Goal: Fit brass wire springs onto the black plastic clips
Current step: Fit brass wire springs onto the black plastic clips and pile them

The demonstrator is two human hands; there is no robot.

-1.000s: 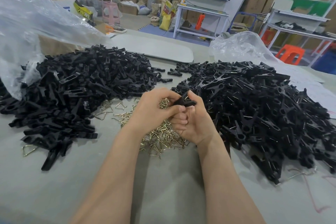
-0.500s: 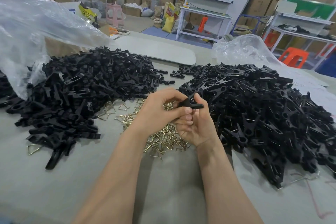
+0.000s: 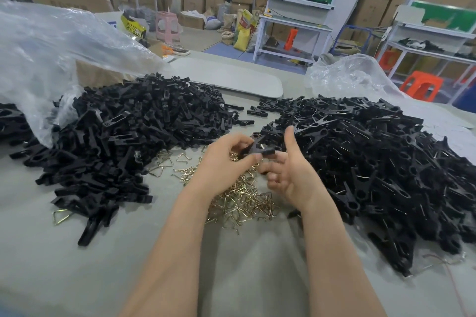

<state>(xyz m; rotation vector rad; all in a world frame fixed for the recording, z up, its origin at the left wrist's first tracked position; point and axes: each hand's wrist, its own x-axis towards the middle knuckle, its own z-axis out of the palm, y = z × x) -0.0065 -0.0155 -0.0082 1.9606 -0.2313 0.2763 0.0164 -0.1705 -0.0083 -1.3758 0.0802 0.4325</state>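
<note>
Head view: 2 hands [image 3: 226, 159] [image 3: 291, 175], 1 clip [image 3: 257, 150], 2 clip piles [image 3: 123, 136] [image 3: 373, 162].

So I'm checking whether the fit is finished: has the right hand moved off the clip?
Yes. The right hand has opened rightward toward the assembled pile; the clip stays with the left hand.

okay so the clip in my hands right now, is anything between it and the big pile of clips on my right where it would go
Nothing visible blocks it. The clip is pinched in the left hand, and the right hand beside it is open. The right pile begins just past that hand.
</note>
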